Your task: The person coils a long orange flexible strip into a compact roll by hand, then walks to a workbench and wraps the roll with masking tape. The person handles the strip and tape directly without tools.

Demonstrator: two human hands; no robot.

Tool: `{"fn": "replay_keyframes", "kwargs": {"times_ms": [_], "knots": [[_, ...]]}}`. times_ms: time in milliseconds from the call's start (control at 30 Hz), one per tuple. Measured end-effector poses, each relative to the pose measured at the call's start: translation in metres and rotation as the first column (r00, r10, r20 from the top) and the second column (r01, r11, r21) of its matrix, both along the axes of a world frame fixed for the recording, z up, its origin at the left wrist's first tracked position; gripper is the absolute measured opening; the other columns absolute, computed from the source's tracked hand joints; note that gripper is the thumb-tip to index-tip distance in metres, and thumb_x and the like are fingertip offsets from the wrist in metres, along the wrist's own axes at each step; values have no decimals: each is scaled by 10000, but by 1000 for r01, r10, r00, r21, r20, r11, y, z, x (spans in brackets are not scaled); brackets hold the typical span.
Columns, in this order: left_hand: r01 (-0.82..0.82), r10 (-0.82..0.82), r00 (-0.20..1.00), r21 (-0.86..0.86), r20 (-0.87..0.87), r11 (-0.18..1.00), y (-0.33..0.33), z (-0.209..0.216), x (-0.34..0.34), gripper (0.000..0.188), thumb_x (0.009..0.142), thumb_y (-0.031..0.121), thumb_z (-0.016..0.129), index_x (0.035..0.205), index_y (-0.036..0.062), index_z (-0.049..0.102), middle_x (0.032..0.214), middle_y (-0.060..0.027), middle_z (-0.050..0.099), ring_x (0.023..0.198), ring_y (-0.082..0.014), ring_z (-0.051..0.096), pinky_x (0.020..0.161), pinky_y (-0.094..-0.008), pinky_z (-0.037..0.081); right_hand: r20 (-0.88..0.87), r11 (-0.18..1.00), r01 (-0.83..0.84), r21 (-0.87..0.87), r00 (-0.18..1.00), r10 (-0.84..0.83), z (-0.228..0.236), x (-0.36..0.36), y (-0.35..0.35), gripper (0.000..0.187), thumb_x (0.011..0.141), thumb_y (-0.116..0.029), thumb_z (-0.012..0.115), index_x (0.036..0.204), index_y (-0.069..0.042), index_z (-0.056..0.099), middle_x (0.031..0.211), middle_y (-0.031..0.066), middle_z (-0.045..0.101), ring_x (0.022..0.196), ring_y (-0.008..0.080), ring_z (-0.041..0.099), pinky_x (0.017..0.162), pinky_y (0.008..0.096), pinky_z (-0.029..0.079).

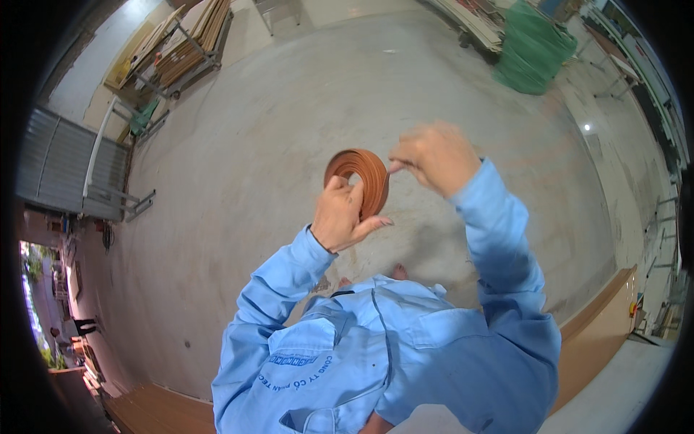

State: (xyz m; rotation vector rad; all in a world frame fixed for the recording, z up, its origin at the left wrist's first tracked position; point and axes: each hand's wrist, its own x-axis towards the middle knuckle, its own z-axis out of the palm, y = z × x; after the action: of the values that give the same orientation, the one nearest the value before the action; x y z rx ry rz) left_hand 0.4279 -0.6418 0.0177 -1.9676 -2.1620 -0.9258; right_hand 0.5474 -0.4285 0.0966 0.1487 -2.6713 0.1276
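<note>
**Orange-brown roll (374,176) held in the left hand (337,219), right hand (437,160) close by**

Roll: coiled flat band, many turns, open centre; held off the floor, just toward 12 o'clock from mid-view. Left hand sits at the roll's 7 o'clock, clamped on it: fingers at the central hole, thumb stretched along the lower outer side.

Right hand at the roll's 2 to 3 o'clock, slightly motion-blurred. Fingers drawn together, tips just beside the coil's outer edge; cannot tell whether they grip the band's end. Hands apart from each other.

Both wrists in light-blue sleeves of a jacket (434,354), which fills 6 o'clock. Bare toes (400,272) show beyond its hem, at the roll's 5 o'clock.

Grey floor (253,137) all round, scuffed and stained. Outer ring: stacked boards (191,49) on a wheeled rack between 10 and 11; green-wrapped bundle (531,54) between 1 and 2; corrugated metal panel (54,163) between 9 and 10; brown board (596,322) near 4; distant person (72,328) just past 8.
</note>
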Motion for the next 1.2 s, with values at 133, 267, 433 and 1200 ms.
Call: {"fn": "replay_keyframes", "kwargs": {"times_ms": [133, 267, 433, 1200], "knots": [[106, -115, 925, 44, 361, 993, 34, 12, 31, 477, 912, 468, 697, 957, 5, 593, 677, -112, 591, 595, -246, 534, 649, -386, 454, 73, 894, -207, -398, 964, 256, -9, -13, 84, 194, 871, -293, 739, 842, -105, 772, 756, 54, 713, 682, 223, 658, 642, 382, 512], [309, -125, 324, 19, 938, 951, 59, 27, 47, 445, 975, 476, 630, 939, 36, 567, 678, -42, 569, 577, -125, 512, 539, -303, 407, -3, 264, -139, -954, 889, 458, -83, -7, 115, 298, 935, -323, 722, 862, -36, 753, 675, 17, 638, 644, 129, 590, 595, 324, 493], [324, -272, 171, 206, 947, 923, 117, 40, 62, 576, 988, 622, 534, 960, 47, 516, 667, -31, 555, 560, -107, 489, 515, -259, 370, -137, -234, -130, -964, 990, 16, -189, 13, 113, 395, 1028, -374, 620, 975, 2, 729, 675, -29, 566, 632, 77, 539, 534, 251, 425], [119, -173, 88, 163, 981, 980, 503, -64, 25, 654, 983, 667, 473, 959, 26, 603, 737, -72, 628, 700, -205, 558, 681, -337, 464, -126, 251, -6, -968, 877, -464, -98, 55, 289, 539, 892, 1, 659, 1378, 7, 428, 903, 111, 688, 790, 212, 694, 727, 339, 564]]}}
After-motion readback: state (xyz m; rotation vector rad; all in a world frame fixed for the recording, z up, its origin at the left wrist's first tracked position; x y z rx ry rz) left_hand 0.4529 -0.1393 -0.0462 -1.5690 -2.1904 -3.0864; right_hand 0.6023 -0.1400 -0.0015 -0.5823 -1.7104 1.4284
